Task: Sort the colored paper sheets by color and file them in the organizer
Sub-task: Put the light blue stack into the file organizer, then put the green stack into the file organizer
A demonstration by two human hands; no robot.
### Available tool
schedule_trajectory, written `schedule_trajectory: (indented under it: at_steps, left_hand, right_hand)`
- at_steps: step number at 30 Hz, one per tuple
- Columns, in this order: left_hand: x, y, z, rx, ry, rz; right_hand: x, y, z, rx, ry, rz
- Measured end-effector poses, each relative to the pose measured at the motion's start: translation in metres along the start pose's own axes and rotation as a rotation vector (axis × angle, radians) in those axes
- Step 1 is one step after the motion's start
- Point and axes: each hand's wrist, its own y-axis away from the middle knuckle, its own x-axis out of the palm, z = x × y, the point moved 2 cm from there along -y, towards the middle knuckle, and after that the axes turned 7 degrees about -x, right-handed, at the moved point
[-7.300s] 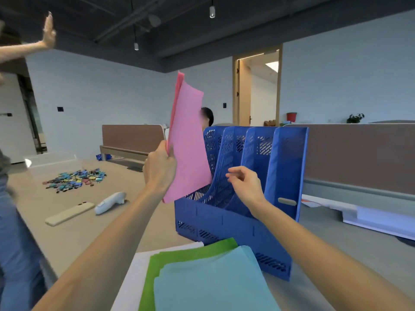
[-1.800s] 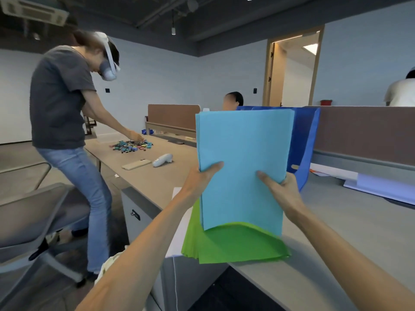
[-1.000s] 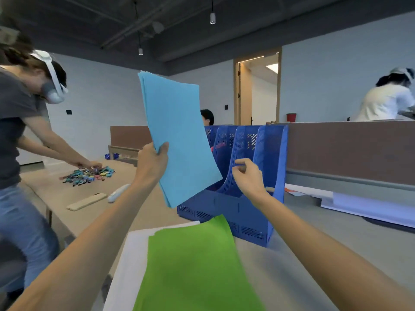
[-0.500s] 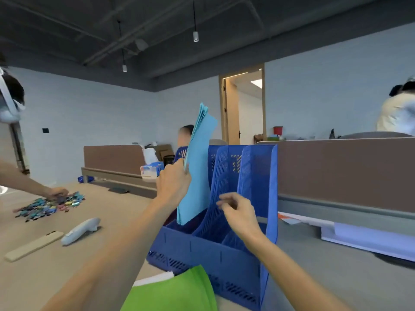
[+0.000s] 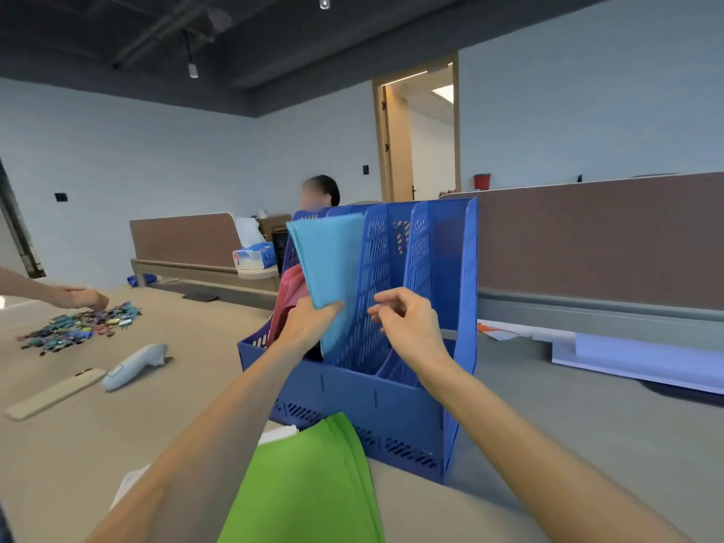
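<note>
A blue plastic organizer (image 5: pixel 391 393) with upright perforated dividers stands on the table ahead of me. My left hand (image 5: pixel 309 321) grips a stack of light blue sheets (image 5: pixel 329 264) that sits down inside a slot of the organizer, second from the left. Pink sheets (image 5: pixel 288 303) lean in the slot left of it. My right hand (image 5: pixel 407 319) hovers by the divider to the right, fingers loosely curled, holding nothing. A stack of green sheets (image 5: pixel 309 484) lies flat on the table near me, over white paper (image 5: pixel 278 435).
To the left lie a white handheld controller (image 5: pixel 135 366), a beige flat bar (image 5: pixel 55 393) and a pile of small colored pieces (image 5: pixel 78 331) that another person's hand (image 5: pixel 82 297) touches. Brown partitions (image 5: pixel 587 237) run behind. White and lilac boards (image 5: pixel 642 354) lie at right.
The light blue stack has gone down from above the organizer into its slot, my left hand lowering with it. My right hand has come off the divider. The view dipped lower.
</note>
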Motion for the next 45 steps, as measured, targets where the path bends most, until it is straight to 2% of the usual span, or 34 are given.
schedule_trajectory:
  at_steps: [2,7,10,16,21,25,28,31,34,36,40,45]
  left_hand:
    - [-0.003,0.004,-0.004,0.030,0.039,-0.048]
    - [-0.017,0.005,-0.018,0.245,0.071,-0.230]
    - [-0.018,0.010,-0.023,0.309,0.054,-0.235]
    - [-0.025,0.022,-0.021,0.219,-0.044,-0.158]
    - [-0.042,0.067,-0.004,0.271,0.025,-0.156]
    - [-0.063,0.114,0.023,0.173,0.106,-0.141]
    - [-0.079,0.155,0.058,0.039,0.143,-0.116]
    - [-0.099,0.194,0.098,-0.101,0.142,-0.108]
    - [-0.117,0.220,0.129,-0.235,0.091,-0.084]
    - [-0.125,0.236,0.140,-0.302,0.054,-0.017]
    - [-0.129,0.252,0.143,-0.430,0.139,0.090]
    - [-0.141,0.246,0.138,-0.564,0.307,0.086]
  right_hand:
    - [0.001,0.000,0.000,0.000,0.005,-0.015]
    - [0.001,0.001,0.001,-0.018,0.035,-0.011]
    - [0.002,0.000,0.001,-0.029,0.071,-0.007]
    - [0.003,0.004,0.007,-0.067,0.170,0.026]
    - [0.001,0.022,0.028,-0.132,0.233,-0.017]
    - [0.008,0.061,0.047,-0.195,0.220,0.023]
    - [0.015,0.102,0.043,-0.146,0.232,0.091]
    - [0.019,0.139,0.028,-0.004,0.337,0.182]
    - [0.023,0.167,0.021,0.224,0.508,0.368]
    - [0.027,0.181,0.026,0.296,0.565,0.506]
    - [0.037,0.192,0.034,0.337,0.613,0.625]
    - [0.056,0.190,0.016,0.303,0.826,0.687]
